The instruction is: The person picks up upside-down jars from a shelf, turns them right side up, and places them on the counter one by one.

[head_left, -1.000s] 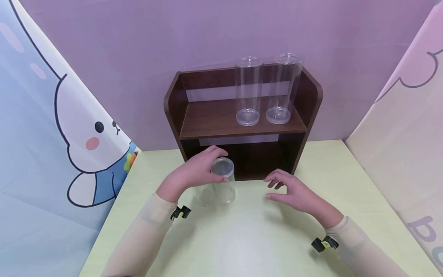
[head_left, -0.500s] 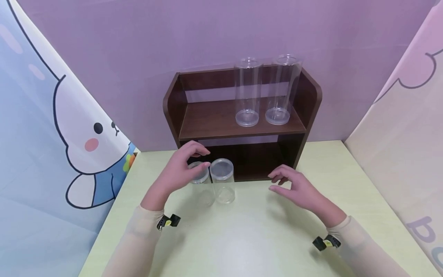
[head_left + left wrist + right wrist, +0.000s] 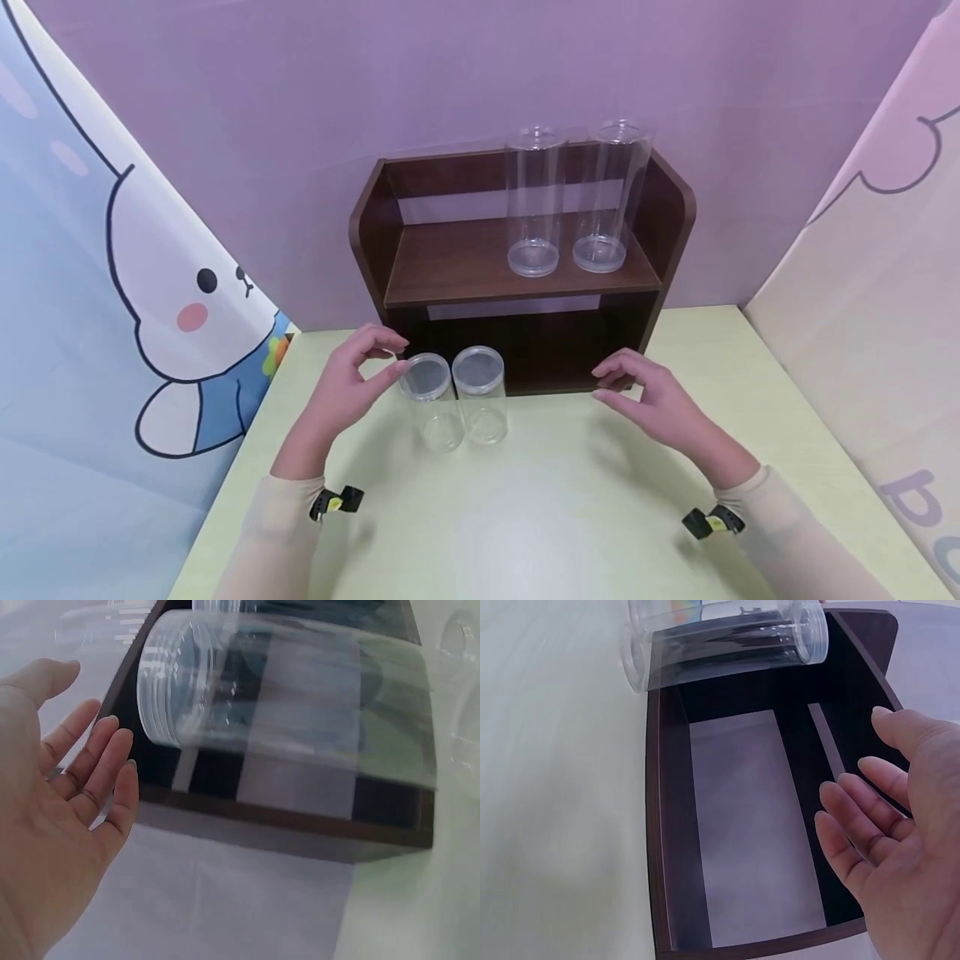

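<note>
Two clear plastic jars with lids, a left jar point(image 3: 438, 412) and a right jar point(image 3: 483, 408), stand upright side by side on the table, in front of the shelf. My left hand point(image 3: 348, 385) is just left of the left jar, its fingers loosely bent and holding nothing. In the left wrist view a gap shows between the fingers point(image 3: 112, 761) and the nearer jar point(image 3: 255, 690). My right hand point(image 3: 651, 400) hovers before the shelf's right side, fingers relaxed, nothing in it. The right wrist view shows the jars point(image 3: 731, 652) well apart from that hand point(image 3: 907, 825).
A dark brown two-tier shelf point(image 3: 450, 258) stands at the table's back. Two tall clear cylinders, one point(image 3: 534, 204) near the middle and one point(image 3: 611, 200) at the right, are upright on its upper tier. The pale table point(image 3: 525, 517) lies between printed cloth walls point(image 3: 870, 333).
My left hand has let go of the right jar and moved left and toward me, past the left jar, uncovering both lids. The right hand has drifted slightly right. Both jars stayed put.
</note>
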The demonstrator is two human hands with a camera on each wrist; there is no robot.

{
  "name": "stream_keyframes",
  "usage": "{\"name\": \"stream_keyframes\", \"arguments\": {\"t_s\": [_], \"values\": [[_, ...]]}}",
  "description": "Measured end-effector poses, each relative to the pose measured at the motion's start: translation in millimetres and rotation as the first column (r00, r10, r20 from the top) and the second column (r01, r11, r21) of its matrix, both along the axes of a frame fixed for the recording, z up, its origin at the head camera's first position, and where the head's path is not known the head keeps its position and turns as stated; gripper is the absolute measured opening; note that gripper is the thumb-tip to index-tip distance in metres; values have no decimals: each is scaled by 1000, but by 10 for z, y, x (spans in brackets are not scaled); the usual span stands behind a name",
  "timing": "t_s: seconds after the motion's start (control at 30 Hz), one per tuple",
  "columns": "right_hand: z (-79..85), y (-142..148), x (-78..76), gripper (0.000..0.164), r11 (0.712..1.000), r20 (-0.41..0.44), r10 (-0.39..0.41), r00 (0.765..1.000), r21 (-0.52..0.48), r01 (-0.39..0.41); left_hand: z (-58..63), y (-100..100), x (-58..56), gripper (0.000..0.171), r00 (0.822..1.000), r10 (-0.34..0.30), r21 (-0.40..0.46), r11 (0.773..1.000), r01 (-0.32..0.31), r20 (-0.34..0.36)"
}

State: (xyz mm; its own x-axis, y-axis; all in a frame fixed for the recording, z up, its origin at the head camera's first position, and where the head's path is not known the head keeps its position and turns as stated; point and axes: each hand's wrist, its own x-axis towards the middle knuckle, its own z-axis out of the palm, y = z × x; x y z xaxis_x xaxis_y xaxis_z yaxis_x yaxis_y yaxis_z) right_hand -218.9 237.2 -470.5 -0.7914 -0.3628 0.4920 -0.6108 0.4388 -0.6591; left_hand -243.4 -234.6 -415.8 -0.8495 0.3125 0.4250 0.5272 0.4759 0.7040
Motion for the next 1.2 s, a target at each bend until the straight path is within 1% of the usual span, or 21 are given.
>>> {"name": "stream_keyframes", "arguments": {"t_s": [0.23,0.47,0.63,0.73,0.83,0.9,1.0,1.1,1.17,1.2], "values": [[30,41,-1,31,1000,-17,-8,1000,-27,7,-172,-162,78,26,998,35,10,999,-36,61],[44,75,-20,33,999,-36,-11,999,-50,9,-296,-262,85,28,993,53,13,998,-55,104],[66,90,-25,31,999,-37,-29,999,-43,28,-324,-301,83,29,990,71,5,997,-72,123],[82,103,-29,30,997,-39,-65,997,-41,64,-320,-305,77,30,989,72,3,997,-73,133],[94,122,-41,28,991,-50,-127,991,-58,124,-316,-302,76,30,987,73,-1,997,-74,142],[102,140,-56,26,980,-63,-185,981,-83,180,-319,-299,75,29,986,72,-3,997,-72,147],[125,178,-91,24,954,-91,-280,956,-138,266,-321,-293,78,29,986,71,-4,997,-71,152],[160,225,-139,23,919,-128,-368,921,-200,339,-330,-293,73,28,986,68,1,998,-69,151],[177,258,-181,22,893,-137,-418,898,-247,378,-330,-293,73,29,986,66,6,998,-68,151],[220,250,-177,22,880,-142,-439,887,-266,393,-331,-293,73,29,986,65,8,998,-67,151]]}}
